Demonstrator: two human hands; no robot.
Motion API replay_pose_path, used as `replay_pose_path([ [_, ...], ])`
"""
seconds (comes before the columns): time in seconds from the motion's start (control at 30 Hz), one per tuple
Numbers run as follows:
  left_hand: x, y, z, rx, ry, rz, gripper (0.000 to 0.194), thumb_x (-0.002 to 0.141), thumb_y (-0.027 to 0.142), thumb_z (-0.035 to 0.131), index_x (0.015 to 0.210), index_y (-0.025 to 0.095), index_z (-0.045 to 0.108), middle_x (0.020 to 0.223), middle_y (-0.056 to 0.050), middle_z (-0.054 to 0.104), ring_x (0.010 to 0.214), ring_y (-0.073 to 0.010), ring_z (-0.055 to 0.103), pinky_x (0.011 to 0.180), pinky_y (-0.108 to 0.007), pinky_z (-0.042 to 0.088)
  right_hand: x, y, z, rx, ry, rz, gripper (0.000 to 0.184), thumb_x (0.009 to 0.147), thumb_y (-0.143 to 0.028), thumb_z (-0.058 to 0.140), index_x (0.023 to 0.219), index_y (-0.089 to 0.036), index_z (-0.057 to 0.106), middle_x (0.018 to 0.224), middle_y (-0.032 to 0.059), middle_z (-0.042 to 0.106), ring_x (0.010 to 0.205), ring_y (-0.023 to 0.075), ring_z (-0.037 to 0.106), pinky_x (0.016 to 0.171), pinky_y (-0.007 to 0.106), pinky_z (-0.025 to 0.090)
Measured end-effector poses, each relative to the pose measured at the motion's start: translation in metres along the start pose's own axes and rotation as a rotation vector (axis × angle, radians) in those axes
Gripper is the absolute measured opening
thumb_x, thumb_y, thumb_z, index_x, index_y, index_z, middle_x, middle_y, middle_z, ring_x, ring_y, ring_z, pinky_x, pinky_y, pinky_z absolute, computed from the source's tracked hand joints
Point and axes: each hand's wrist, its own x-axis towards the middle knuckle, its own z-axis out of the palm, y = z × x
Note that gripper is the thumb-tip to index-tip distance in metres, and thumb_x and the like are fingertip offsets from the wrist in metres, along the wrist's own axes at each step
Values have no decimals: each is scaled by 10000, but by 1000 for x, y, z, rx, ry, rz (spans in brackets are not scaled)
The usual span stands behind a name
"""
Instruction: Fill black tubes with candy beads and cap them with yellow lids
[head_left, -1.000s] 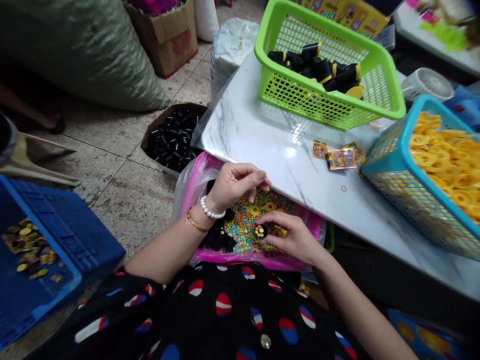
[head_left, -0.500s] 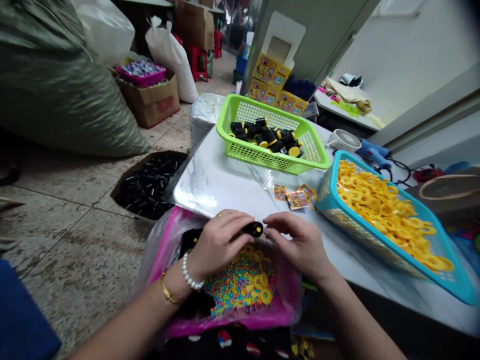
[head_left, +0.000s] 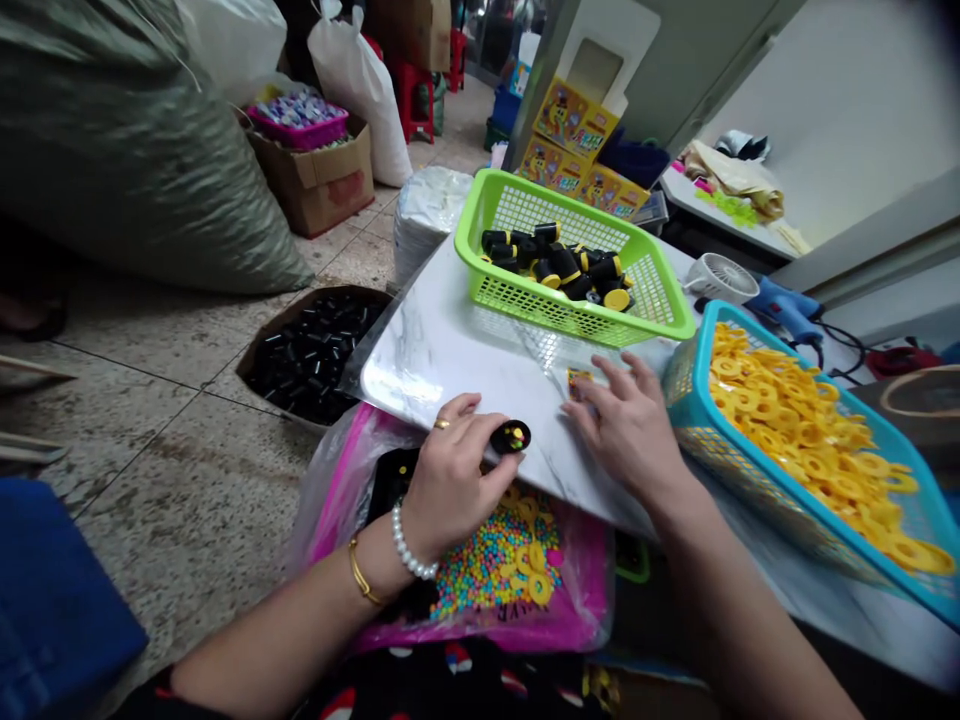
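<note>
Right hand [head_left: 630,430] reached the table [head_left: 457,375]; left [head_left: 450,480] seemingly holds black tube [head_left: 511,436].

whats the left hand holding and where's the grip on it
The left hand holds a short black tube, gripping its side behind the end with coloured beads, which sticks out past the fingertips.

We've got a table [head_left: 450,375], a basket of capped cylinders [head_left: 525,290] on its far end, a ring basket [head_left: 697,400] on its right, a bead tray [head_left: 589,600] at its near edge, and a floor box of tubes [head_left: 259,365] left.
</note>
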Motion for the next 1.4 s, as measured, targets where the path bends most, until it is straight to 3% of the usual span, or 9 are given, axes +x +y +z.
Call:
replay_pose_path([
  [0.2,2,-1,-1,-1,-37,-89,400,783,278,714,1137,149,579,1047,-130,654,1105,-317,559,915,-543,507,-12,-9,-10,114,-6,-52,383,903,-327,570,1232,-133,605,1307,155,573,1289,339,427,1079,578,342],
  [0.3,4,-1,-4,-54,-14,-69,274,837,246,661,1091,158,610,986,-105,677,1049,-279,592,899,-496,519,-37,-24,-26,310,56,-20,328,896,-250,586,1215,-173,604,1224,124,629,1190,271,537,1029,485,439],
  [0.43,2,-4,-1,-38,6,-9,334,863,221,619,1184,131,597,1030,-112,692,1051,-251,599,940,-460,500,-82,-50,-35,565,-65,54,216,868,-150,603,1054,-235,671,1050,69,691,967,206,644,840,367,542],
  [0.6,-4,-9,7,-4,-12,0,311,826,272,686,1104,138,647,983,-86,709,1051,-243,598,933,-413,498,-125,-79,-25,520,183,174,338,802,-81,647,1089,-259,665,1051,78,674,936,233,639,835,406,523],
  [0.8,-5,-8,7,11,3,14,322,792,278,723,1079,147,660,949,-79,709,1031,-242,598,910,-410,508,-110,-109,44,311,-374,11,255,918,-250,520,1114,-162,658,1090,151,656,983,268,630,782,371,538],
  [0.93,-5,-9,7,-2,17,26,322,783,275,732,1073,156,657,940,-81,704,1021,-254,598,903,-435,514,-96,-115,72,278,-434,-78,254,902,-184,492,1080,-133,667,1054,166,666,969,284,629,756,368,533],
  [1.07,-7,-10,6,-25,11,39,314,817,270,696,1104,157,638,959,-89,697,1030,-255,588,899,-454,516,-101,-108,50,408,-370,-130,293,886,-138,448,1093,-137,655,965,129,682,924,239,632,828,362,532],
  [1.27,-8,-9,6,-52,13,26,304,829,269,686,1107,157,632,967,-85,699,1039,-261,578,920,-465,500,-90,-88,-26,1130,-387,240,290,976,-266,403,1145,-241,638,926,54,638,611,117,620,511,233,523],
  [1.4,-6,-7,6,-46,17,16,289,811,272,710,1065,151,644,938,-81,706,997,-254,584,906,-458,506,-46,-63,-38,1241,-286,387,288,890,-297,600,1171,-266,656,835,9,618,551,85,556,498,215,495],
])
